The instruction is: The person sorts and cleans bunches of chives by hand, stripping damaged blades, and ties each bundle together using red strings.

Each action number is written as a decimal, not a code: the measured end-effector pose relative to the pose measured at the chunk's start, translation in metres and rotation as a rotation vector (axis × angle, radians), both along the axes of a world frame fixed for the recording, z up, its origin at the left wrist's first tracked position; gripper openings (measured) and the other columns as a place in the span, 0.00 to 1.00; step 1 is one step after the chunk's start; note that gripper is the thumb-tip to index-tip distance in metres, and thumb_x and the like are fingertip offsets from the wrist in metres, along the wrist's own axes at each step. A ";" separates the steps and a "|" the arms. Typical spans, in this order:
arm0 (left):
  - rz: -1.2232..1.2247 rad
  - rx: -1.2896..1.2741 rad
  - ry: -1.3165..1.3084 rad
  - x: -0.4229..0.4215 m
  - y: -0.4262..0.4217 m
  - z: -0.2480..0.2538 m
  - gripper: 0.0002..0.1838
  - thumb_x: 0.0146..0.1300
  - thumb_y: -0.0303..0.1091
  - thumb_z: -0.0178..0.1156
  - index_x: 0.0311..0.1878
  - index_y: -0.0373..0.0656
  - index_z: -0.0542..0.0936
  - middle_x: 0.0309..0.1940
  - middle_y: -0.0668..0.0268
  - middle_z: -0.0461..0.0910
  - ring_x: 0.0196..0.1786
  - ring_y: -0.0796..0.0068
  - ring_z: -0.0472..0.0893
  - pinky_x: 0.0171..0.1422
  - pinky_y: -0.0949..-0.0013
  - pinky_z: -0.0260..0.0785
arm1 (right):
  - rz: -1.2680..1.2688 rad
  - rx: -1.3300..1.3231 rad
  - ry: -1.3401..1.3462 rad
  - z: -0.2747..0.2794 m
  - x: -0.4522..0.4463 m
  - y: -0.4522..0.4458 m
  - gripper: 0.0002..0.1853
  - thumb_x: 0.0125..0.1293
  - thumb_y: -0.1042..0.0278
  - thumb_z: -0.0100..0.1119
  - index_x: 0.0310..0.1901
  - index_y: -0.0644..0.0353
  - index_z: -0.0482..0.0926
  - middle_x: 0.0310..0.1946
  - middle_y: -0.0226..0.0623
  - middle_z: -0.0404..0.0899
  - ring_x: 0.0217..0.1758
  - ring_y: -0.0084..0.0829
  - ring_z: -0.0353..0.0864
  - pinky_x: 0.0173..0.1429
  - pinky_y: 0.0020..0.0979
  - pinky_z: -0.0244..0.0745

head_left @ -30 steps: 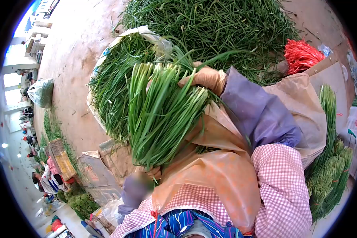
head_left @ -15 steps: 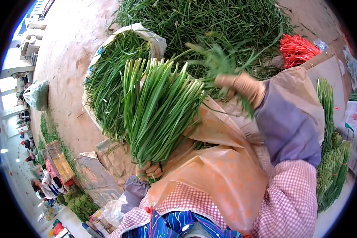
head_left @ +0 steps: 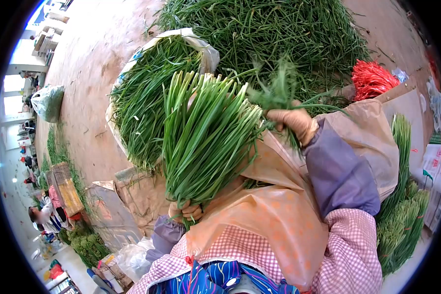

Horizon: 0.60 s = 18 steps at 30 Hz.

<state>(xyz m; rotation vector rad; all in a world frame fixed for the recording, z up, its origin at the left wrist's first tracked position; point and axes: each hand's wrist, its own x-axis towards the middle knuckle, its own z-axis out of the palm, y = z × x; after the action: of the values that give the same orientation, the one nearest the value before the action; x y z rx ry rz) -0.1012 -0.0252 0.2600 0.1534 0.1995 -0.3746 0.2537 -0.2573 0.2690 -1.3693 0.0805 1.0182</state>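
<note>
From here the biggest thing is the heap of loose green stalks (head_left: 274, 34), spread over the floor (head_left: 88, 127) beyond the person's hands. Nearer in, on the person's left, stands a white sack (head_left: 116, 128), its mouth wide open and packed with long greens, its far edge close beside the heap. Across the lap lies an orange-patterned plastic apron (head_left: 264, 215), creased and see-through enough to show checked cloth beneath.

Over the apron and against the sack's near side is the big bunch (head_left: 206, 137), pale cut ends fanned out away from the body, leafy ends drawn in narrow towards it. Over on the person's right, tied bundles (head_left: 402, 235) lie beside a crumpled beige sheet (head_left: 360, 134), and past that sits a pile of bright red strands (head_left: 372, 81). Off to the far left I can see another person (head_left: 43, 213) next to an upright crate (head_left: 67, 190), and a stuffed clear bag (head_left: 48, 104) on the floor.

The left hand (head_left: 186, 211) has its fingers curled closed around the gathered leafy end of the big bunch, low by the apron's edge. The right hand (head_left: 291, 122) is up just beside the pale ends, fingers folded down on a small tuft (head_left: 279, 88), whose upper part is blurred, with a few thin blades trailing out to the side
</note>
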 end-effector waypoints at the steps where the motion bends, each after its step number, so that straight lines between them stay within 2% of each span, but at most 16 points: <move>1: 0.015 0.011 0.017 0.000 0.000 0.000 0.20 0.73 0.41 0.54 0.64 0.48 0.70 0.14 0.78 0.59 0.16 0.84 0.56 0.26 0.74 0.54 | 0.233 -0.075 0.040 0.029 -0.005 0.003 0.19 0.57 0.72 0.69 0.51 0.62 0.80 0.30 0.28 0.82 0.20 0.20 0.73 0.25 0.21 0.70; 3: 0.021 0.009 0.047 -0.001 0.001 -0.003 0.17 0.72 0.40 0.54 0.60 0.47 0.71 0.14 0.79 0.60 0.15 0.85 0.57 0.25 0.75 0.54 | 0.215 0.086 -0.002 0.017 -0.034 0.021 0.19 0.57 0.76 0.66 0.53 0.60 0.82 0.40 0.32 0.86 0.35 0.25 0.81 0.40 0.28 0.77; 5: 0.006 -0.021 0.078 -0.005 0.002 -0.009 0.11 0.71 0.38 0.55 0.52 0.46 0.74 0.15 0.79 0.62 0.14 0.86 0.59 0.26 0.76 0.55 | 0.095 0.055 -0.100 0.001 -0.047 0.041 0.20 0.57 0.76 0.66 0.54 0.58 0.82 0.43 0.33 0.85 0.40 0.27 0.81 0.48 0.32 0.77; 6: -0.047 -0.053 0.118 0.011 0.001 0.009 0.09 0.71 0.39 0.55 0.49 0.46 0.75 0.14 0.79 0.62 0.14 0.86 0.59 0.26 0.77 0.56 | 0.057 -0.049 -0.132 -0.011 -0.046 0.049 0.17 0.58 0.76 0.65 0.51 0.60 0.82 0.40 0.33 0.85 0.38 0.28 0.81 0.44 0.30 0.77; 9: -0.079 0.074 0.156 0.014 0.000 0.022 0.08 0.71 0.40 0.56 0.45 0.47 0.75 0.13 0.79 0.62 0.15 0.86 0.59 0.26 0.77 0.56 | -0.211 0.114 -0.417 -0.095 -0.013 0.047 0.11 0.59 0.75 0.65 0.44 0.60 0.85 0.34 0.32 0.84 0.33 0.28 0.80 0.37 0.31 0.77; 11: -0.067 0.032 0.064 0.014 0.000 0.016 0.09 0.71 0.42 0.57 0.42 0.48 0.74 0.13 0.79 0.61 0.16 0.85 0.59 0.26 0.77 0.55 | -0.437 0.019 -0.193 -0.063 0.026 0.024 0.07 0.59 0.74 0.66 0.40 0.59 0.85 0.30 0.32 0.83 0.28 0.26 0.78 0.29 0.29 0.74; 13: -0.077 0.071 0.056 0.013 0.001 0.017 0.10 0.71 0.43 0.57 0.40 0.48 0.74 0.13 0.79 0.60 0.16 0.85 0.58 0.25 0.77 0.53 | -0.437 0.134 -0.075 -0.037 0.056 0.010 0.08 0.57 0.71 0.68 0.39 0.58 0.85 0.31 0.31 0.83 0.24 0.23 0.77 0.25 0.27 0.72; 14: -0.032 -0.018 0.084 0.009 0.001 0.012 0.08 0.68 0.38 0.61 0.44 0.46 0.76 0.18 0.75 0.69 0.20 0.83 0.68 0.28 0.76 0.63 | -0.268 0.159 -0.082 -0.019 0.057 0.012 0.07 0.62 0.71 0.65 0.41 0.59 0.83 0.31 0.30 0.82 0.30 0.22 0.80 0.29 0.24 0.76; 15: -0.012 0.064 0.155 -0.003 0.006 0.005 0.10 0.66 0.36 0.63 0.47 0.45 0.76 0.23 0.72 0.73 0.24 0.81 0.72 0.31 0.74 0.66 | -0.087 0.162 -0.109 0.002 0.052 0.021 0.09 0.61 0.72 0.66 0.44 0.59 0.84 0.37 0.32 0.84 0.35 0.24 0.81 0.36 0.27 0.79; 16: 0.009 0.148 0.215 -0.012 0.011 0.003 0.13 0.64 0.33 0.64 0.50 0.44 0.77 0.29 0.69 0.77 0.28 0.78 0.75 0.34 0.72 0.70 | 0.030 0.145 -0.188 0.003 0.046 0.031 0.13 0.60 0.71 0.67 0.47 0.60 0.84 0.43 0.34 0.85 0.42 0.27 0.82 0.48 0.30 0.81; 18: -0.004 0.446 0.325 -0.010 0.018 0.002 0.22 0.59 0.27 0.67 0.57 0.42 0.76 0.42 0.64 0.81 0.39 0.72 0.80 0.44 0.66 0.75 | 0.276 0.255 -0.093 0.032 0.038 0.045 0.18 0.60 0.72 0.66 0.53 0.62 0.82 0.47 0.34 0.84 0.51 0.29 0.81 0.57 0.32 0.77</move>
<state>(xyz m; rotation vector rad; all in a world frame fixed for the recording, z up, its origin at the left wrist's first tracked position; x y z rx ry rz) -0.1108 -0.0073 0.2620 0.5338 0.6042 -0.3538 0.2913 -0.2125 0.3012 -1.2114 -0.3059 1.1482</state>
